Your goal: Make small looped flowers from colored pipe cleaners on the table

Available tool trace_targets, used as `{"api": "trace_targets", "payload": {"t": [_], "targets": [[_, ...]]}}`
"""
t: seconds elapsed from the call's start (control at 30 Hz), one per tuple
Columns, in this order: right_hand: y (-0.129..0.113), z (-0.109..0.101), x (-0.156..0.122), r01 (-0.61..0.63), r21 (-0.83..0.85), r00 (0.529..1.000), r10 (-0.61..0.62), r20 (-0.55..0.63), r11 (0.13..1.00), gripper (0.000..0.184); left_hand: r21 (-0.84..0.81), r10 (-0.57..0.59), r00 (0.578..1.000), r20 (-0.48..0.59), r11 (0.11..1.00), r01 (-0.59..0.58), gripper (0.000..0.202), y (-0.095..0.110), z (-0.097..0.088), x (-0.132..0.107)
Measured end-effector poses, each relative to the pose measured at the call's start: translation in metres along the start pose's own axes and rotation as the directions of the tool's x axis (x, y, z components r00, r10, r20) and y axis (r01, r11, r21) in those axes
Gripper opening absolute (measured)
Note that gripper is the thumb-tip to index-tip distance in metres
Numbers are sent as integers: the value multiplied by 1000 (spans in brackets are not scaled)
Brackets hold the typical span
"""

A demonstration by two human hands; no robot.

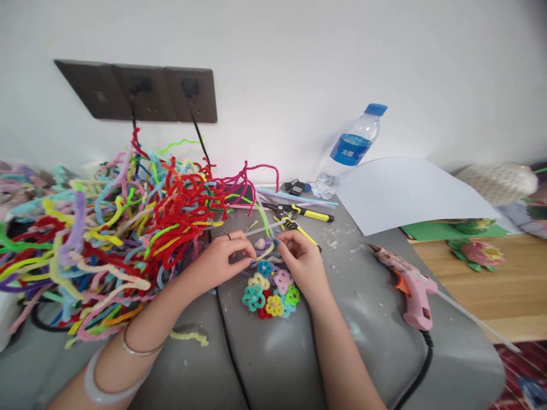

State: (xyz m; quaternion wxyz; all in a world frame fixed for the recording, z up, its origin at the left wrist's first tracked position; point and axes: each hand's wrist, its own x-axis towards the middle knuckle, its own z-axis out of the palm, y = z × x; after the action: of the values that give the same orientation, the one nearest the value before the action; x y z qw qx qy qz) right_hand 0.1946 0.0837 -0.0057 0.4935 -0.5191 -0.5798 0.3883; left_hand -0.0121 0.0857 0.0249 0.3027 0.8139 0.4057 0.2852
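Note:
A short pale yellow pipe cleaner [264,253] stretches between my two hands, over the grey table. My left hand [224,259] pinches one end between thumb and forefinger. At the other end, the thumb and fingers of my right hand [299,259] are closed on it. Just below my fingers lies a bunch of small looped pipe cleaner flowers [274,306] in teal, yellow, pink, green, red and blue. A pale lilac flower [260,244] shows partly behind the strip.
A large tangled heap of coloured pipe cleaners [171,210] covers the left. Yellow-handled pliers [314,214] lie behind my hands. A pink glue gun [410,285], its cord trailing, lies right. A water bottle [352,149] leans by the wall near white paper [410,193].

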Motion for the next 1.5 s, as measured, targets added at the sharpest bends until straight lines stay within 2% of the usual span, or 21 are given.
{"api": "trace_targets", "payload": {"t": [0.3,0.77,0.9,0.97,1.13,1.33,1.5], "targets": [[-2,0,-1,15,-52,1000,-15,-2,999,7,25,-29,999,21,999,28,10,0,1,-1],[1,-1,-1,-23,-6,1000,23,4,1000,19,9,-40,998,50,999,40,12,3,1,-2],[0,-3,-2,-32,10,999,32,10,999,21,-4,-32,999,4,999,32,11,4,-1,0],[-1,-3,-2,-44,30,999,43,4,999,22,1,-39,997,-62,999,39,12,4,-4,0],[-1,-4,-1,-53,54,998,54,-26,997,21,85,-168,948,-272,977,198,7,-2,-10,-1],[1,-4,-1,-43,74,998,47,-46,996,20,208,-308,906,-289,904,374,11,-8,-10,-1],[3,-5,0,-38,73,998,41,-47,997,20,217,-362,876,-319,872,439,9,-7,-9,-2]]}}
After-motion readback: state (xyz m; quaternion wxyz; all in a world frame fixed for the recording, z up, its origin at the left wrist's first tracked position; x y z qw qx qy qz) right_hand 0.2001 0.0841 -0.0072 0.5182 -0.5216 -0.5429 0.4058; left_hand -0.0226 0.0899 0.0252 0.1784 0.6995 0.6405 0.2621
